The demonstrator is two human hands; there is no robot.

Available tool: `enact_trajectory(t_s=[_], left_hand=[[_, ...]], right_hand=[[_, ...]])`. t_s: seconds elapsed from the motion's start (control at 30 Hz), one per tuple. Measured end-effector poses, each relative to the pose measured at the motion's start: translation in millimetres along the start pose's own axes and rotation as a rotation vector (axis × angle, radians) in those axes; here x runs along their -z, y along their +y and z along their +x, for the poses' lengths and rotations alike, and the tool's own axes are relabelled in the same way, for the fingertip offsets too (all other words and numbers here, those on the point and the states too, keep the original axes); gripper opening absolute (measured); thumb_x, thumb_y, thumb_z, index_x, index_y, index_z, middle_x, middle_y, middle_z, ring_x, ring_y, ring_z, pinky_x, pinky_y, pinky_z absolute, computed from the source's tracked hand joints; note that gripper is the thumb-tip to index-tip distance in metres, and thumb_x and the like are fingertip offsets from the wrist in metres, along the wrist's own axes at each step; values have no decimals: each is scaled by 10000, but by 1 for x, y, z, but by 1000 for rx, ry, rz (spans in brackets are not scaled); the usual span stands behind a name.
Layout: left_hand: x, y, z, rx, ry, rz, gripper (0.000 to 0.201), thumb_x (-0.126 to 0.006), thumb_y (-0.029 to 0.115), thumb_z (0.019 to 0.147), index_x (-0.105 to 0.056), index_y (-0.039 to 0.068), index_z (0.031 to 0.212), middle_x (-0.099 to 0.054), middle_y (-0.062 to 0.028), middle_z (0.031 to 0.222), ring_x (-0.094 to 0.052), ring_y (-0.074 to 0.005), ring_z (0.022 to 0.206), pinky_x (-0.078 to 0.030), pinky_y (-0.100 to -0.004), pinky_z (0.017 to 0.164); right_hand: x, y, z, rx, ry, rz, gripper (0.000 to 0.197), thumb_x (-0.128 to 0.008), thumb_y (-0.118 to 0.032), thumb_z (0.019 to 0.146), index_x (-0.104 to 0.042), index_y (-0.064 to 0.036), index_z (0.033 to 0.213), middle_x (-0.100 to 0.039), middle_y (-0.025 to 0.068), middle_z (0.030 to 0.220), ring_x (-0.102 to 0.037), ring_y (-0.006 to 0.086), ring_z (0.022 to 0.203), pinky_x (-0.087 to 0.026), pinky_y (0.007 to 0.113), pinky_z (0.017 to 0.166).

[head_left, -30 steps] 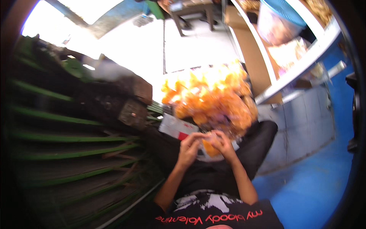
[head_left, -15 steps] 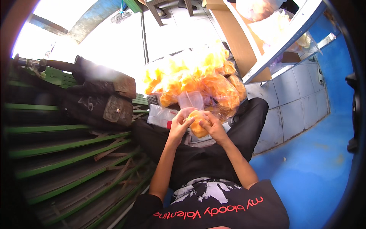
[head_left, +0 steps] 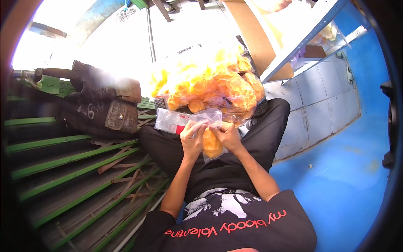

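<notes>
A clear plastic bag (head_left: 213, 115) hangs between my two hands, over my lap. Inside its lower part sits a rounded orange-yellow piece that looks like a bun (head_left: 211, 145). My left hand (head_left: 192, 140) pinches the bag's upper part from the left, fingers closed. Opposite it, my right hand (head_left: 227, 137) is closed on the bag's right side. The bag's open end spreads above my fingertips. Just left of it lies a flat clear pack with a red patch (head_left: 167, 121). Beyond my hands is a pile of similar orange pieces in clear plastic (head_left: 201, 86), partly washed out by glare.
Green metal slats (head_left: 71, 161) run along my left, with a dark bag (head_left: 98, 111) resting on them. A metal-edged shelf (head_left: 306, 42) holding plastic-wrapped goods stands at the far right. Beside my right knee are grey tiles (head_left: 310, 101) and a blue floor (head_left: 331, 185).
The orange piece, held directly between my fingers before, now sits inside the clear bag. Both hands have moved to the bag's upper part. The whole view has shifted slightly.
</notes>
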State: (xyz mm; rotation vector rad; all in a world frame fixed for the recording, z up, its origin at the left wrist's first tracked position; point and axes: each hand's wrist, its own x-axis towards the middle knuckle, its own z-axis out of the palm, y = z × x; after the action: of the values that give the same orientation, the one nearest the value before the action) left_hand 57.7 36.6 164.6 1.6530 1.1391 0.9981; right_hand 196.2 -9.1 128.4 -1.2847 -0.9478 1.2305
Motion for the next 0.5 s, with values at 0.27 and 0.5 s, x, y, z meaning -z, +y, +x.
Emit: enact_trajectory(t_s=[0.27, 0.5], left_hand=[[11, -16, -10, 300, -269, -477, 314, -665, 29, 869, -584, -31, 1166, -599, -79, 1078, -574, -160, 1028, -454, -280, 897], [12, -24, -7, 89, -188, -204, 236, -727, -14, 712, -690, 15, 943, -631, -107, 1050, -613, -203, 986, -499, -306, 830]], right_hand=[[-1, -5, -5, 56, 86, -33, 138, -610, -55, 864, -663, 5, 976, -659, 107, 860, -604, 172, 725, -475, 304, 639], [10, 3, -10, 99, 44, 276, 226, -480, 140, 842, -651, -7, 854, -625, 89, 1066, -581, 184, 1021, -447, 285, 905]])
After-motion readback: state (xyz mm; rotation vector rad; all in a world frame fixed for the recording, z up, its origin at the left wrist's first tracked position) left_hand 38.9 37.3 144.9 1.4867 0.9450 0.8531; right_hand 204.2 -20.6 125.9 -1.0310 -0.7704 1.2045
